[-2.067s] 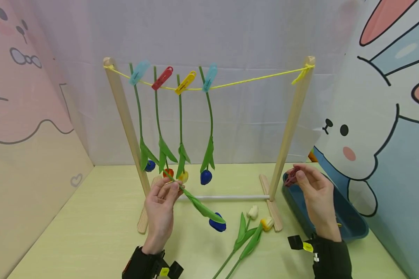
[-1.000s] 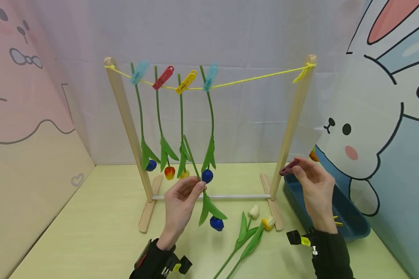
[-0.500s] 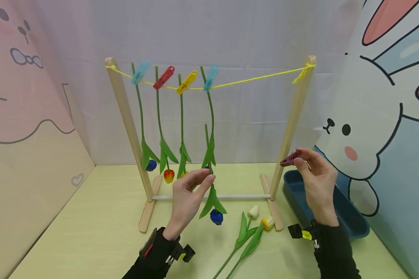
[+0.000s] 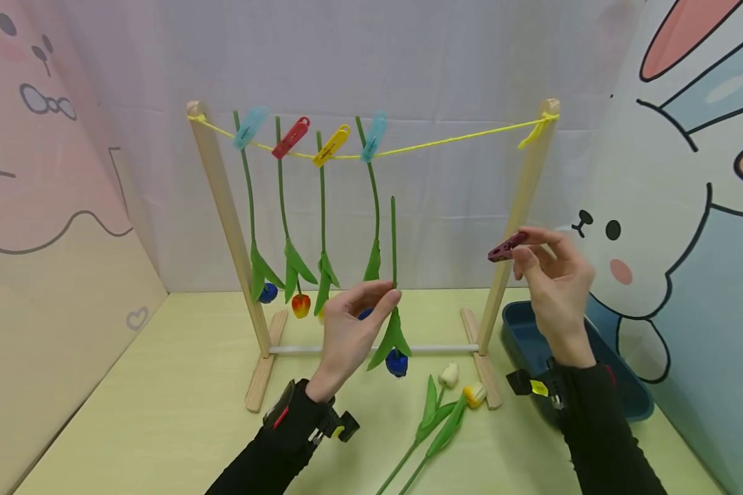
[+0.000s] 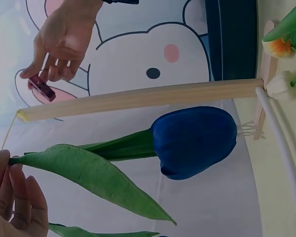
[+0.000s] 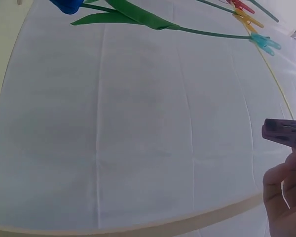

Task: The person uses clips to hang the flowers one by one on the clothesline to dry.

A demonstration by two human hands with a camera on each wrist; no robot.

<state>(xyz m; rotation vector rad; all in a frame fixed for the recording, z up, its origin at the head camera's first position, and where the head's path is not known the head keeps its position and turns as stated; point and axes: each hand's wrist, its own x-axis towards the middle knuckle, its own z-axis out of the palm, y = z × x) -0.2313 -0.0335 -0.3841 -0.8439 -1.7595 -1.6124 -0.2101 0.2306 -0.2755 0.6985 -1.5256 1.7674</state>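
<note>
My left hand [image 4: 354,330] pinches the stem of a blue tulip [image 4: 397,362], which hangs bloom down with its stem end pointing up. In the left wrist view the same blue tulip [image 5: 195,142] shows large beside the thumb and fingers. A dark purple clothespin [image 4: 506,247] is held between thumb and fingers of my right hand [image 4: 554,289], near the right post. Beyond the left hand, several tulips hang upside down from a yellow string [image 4: 446,142], fixed by a red clothespin [image 4: 291,138], a yellow clothespin [image 4: 331,146] and light blue clothespins [image 4: 373,137].
Wooden posts [image 4: 520,199] carry the string, with a white rod [image 4: 433,349] joining their feet. A white tulip [image 4: 449,375] and a yellow-white tulip [image 4: 474,395] lie on the table in front. At the right stands a dark blue bin [image 4: 631,405].
The left hand has moved right and up, turning the blue tulip from slanted to hanging bloom down. The right hand has lifted the purple clothespin from over the bin, up and slightly left.
</note>
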